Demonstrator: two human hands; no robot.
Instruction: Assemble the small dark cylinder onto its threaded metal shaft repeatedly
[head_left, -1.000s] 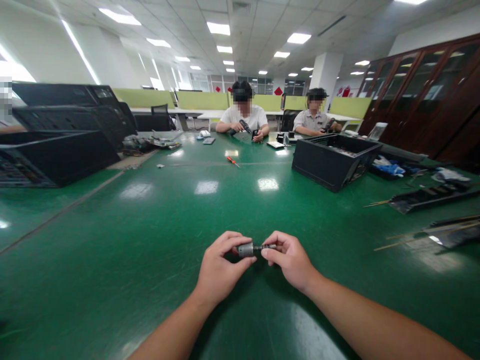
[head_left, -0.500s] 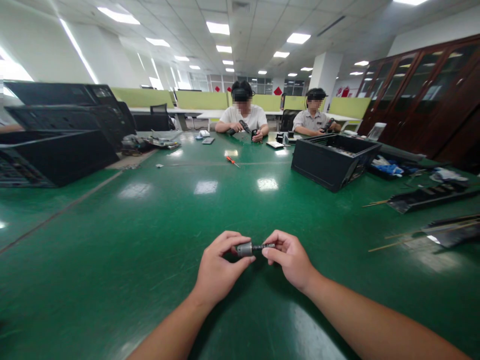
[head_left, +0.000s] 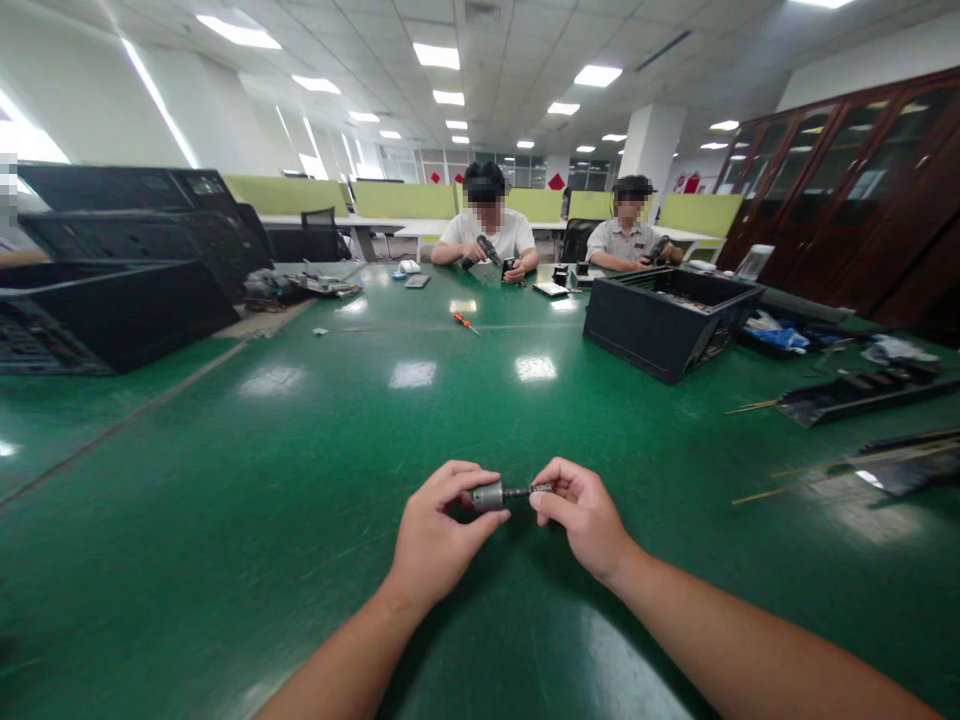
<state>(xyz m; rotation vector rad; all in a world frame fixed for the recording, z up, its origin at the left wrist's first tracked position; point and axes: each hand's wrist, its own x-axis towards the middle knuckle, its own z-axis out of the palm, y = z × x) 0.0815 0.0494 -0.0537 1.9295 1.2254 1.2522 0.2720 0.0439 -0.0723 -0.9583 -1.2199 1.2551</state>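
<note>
Between thumb and fingers, my left hand (head_left: pixel 439 525) grips a small electric motor (head_left: pixel 488 497), a grey metal cylinder lying sideways. A thin dark shaft (head_left: pixel 516 493) sticks out of its right end. At the shaft's far end is a ribbed, spiral-looking tip (head_left: pixel 540 490), and my right hand (head_left: pixel 581 510) pinches it between thumb and forefinger. Both hands are just above the green table (head_left: pixel 360 420), near its front. Fingers partly cover the motor's left end and the ribbed tip.
An orange-handled screwdriver (head_left: pixel 463 321) lies ahead. Black computer cases stand at the right (head_left: pixel 637 320) and left (head_left: pixel 165 310). Black metal parts (head_left: pixel 847 395) and thin rods (head_left: pixel 780 490) lie at the right. Two people (head_left: pixel 487 235) sit across the table holding power drills.
My right hand has slid slightly right along the shaft, baring a bit more of it. My left hand and the motor stay almost in place.
</note>
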